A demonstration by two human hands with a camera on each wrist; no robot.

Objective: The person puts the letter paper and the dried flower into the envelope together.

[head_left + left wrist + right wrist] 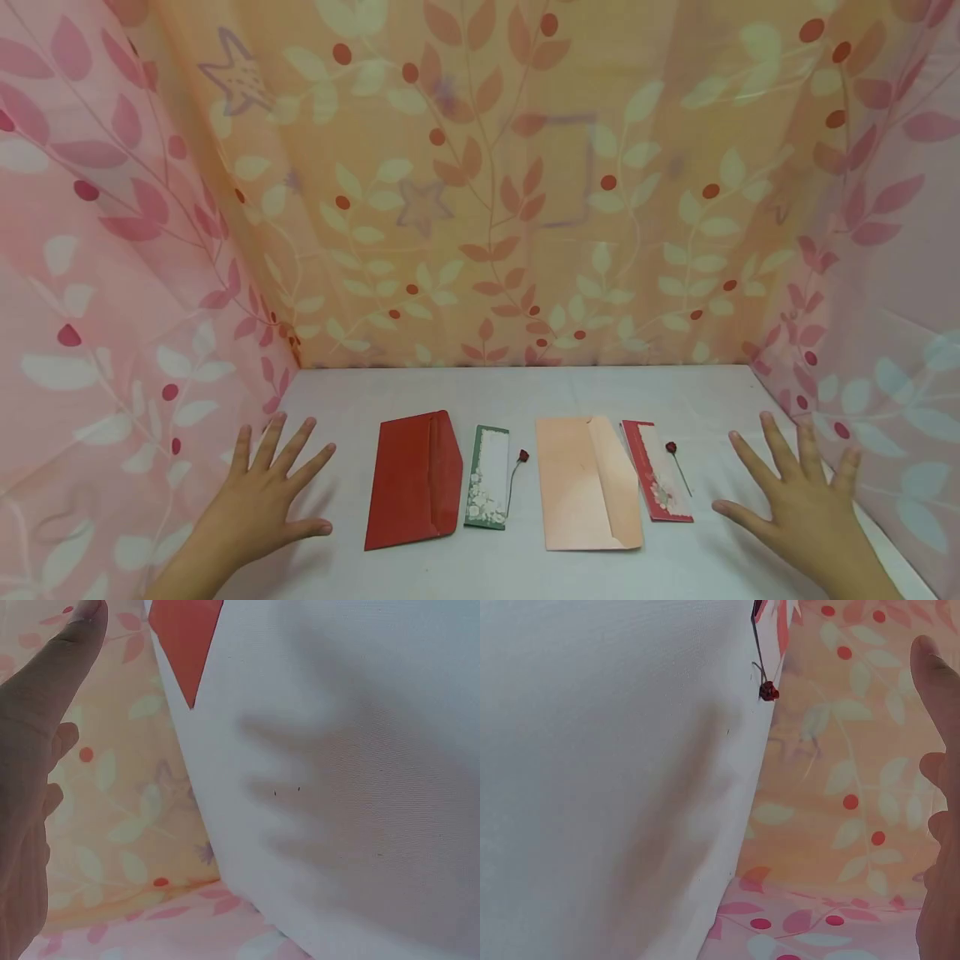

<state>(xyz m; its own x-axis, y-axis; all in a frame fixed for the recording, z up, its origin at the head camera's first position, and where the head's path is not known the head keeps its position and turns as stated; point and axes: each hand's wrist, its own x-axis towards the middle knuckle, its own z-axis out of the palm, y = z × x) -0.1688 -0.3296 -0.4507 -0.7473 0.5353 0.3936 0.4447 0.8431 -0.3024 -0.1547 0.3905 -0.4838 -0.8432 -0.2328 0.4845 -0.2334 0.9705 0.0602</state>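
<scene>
The left hand [262, 492], fingers spread and empty, hovers left of the red envelope [405, 483]. A careless pinch could snap the thin-stemmed left rose [522, 457], right of the green-bordered card [487, 479]. Lifting the peach envelope [572, 483] might drag the red-bordered card [663, 492]: its flap reaches that edge, overlap unclear. Then come the right rose [671, 447] and right hand [802, 508], fingers spread, empty. Wrist views crop both palms.

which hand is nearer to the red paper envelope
Left. The left hand is left of the red paper envelope, apart from it; the right hand is well to its right, beyond the peach paper envelope.
</scene>
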